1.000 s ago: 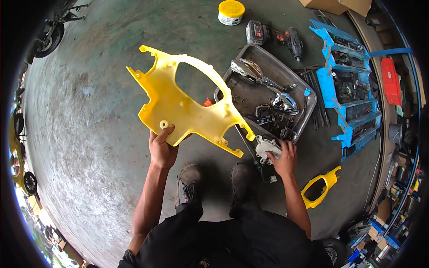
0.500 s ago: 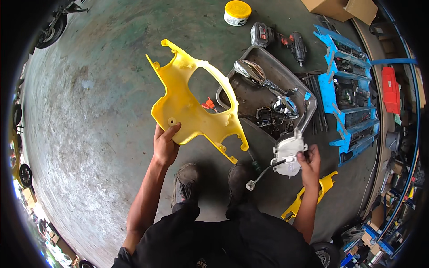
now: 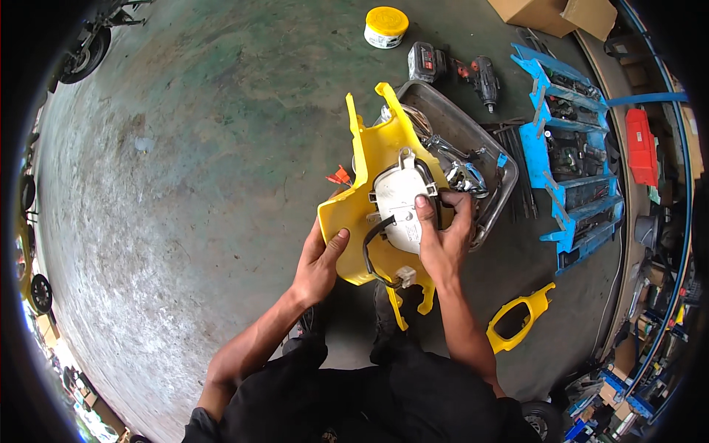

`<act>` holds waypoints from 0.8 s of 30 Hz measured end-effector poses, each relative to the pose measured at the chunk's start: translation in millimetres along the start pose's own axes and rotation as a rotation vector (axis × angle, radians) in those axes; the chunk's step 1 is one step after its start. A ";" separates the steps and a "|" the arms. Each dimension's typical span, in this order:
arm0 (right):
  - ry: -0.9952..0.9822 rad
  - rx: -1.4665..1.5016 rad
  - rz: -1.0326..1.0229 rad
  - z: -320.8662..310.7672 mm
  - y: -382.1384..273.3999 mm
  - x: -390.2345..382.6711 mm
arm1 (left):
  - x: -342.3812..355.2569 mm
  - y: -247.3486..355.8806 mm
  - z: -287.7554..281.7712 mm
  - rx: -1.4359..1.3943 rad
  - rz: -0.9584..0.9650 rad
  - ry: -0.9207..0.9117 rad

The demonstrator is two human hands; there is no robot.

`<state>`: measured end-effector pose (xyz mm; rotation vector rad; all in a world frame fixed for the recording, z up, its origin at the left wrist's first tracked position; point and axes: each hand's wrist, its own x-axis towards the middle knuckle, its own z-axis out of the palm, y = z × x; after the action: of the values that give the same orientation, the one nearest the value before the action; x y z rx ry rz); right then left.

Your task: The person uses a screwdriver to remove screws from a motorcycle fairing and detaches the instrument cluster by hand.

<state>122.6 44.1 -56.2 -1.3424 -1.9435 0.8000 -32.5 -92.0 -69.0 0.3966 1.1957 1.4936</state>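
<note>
My left hand (image 3: 319, 260) grips the lower left edge of a yellow plastic motorcycle cover (image 3: 353, 252), thumb on its inner side. The inner side faces up. My right hand (image 3: 446, 238) holds an instrument cluster (image 3: 401, 193) with a white back against the cover's large opening, thumb pressed on the white back. Whether the cluster is fully seated cannot be made out. A dark cable loops from it to a white connector (image 3: 405, 277), which hangs over the cover's lower part. The fingers of my left hand are partly hidden behind the cover.
Behind the cover, a grey tray (image 3: 461, 118) holds chrome mirrors (image 3: 464, 179) and small parts. Beyond it lie an impact driver (image 3: 484, 83) and a yellow-lidded tub (image 3: 386, 27). A blue toolbox (image 3: 538, 156) stands right; a smaller yellow frame (image 3: 509, 341) lies near my right forearm.
The yellow cover has moved right and tilted. My right hand has brought the instrument cluster left and up, from beside the cover onto its opening.
</note>
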 end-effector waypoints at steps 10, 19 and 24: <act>-0.243 0.235 0.236 -12.1 20.6 12.8 | -2.1 9.1 6.4 0.066 0.053 -0.074; -0.356 0.790 0.220 -23.4 -4.3 7.0 | 13.2 -6.5 -35.3 -0.751 -0.355 -0.058; -0.409 0.759 0.284 -30.1 -1.2 17.3 | 8.6 0.3 -37.8 -0.977 -0.414 -0.252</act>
<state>140.6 63.8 -34.1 -1.0243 -1.4583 1.8409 -65.0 -101.5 -88.1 -0.3073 0.2308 1.4186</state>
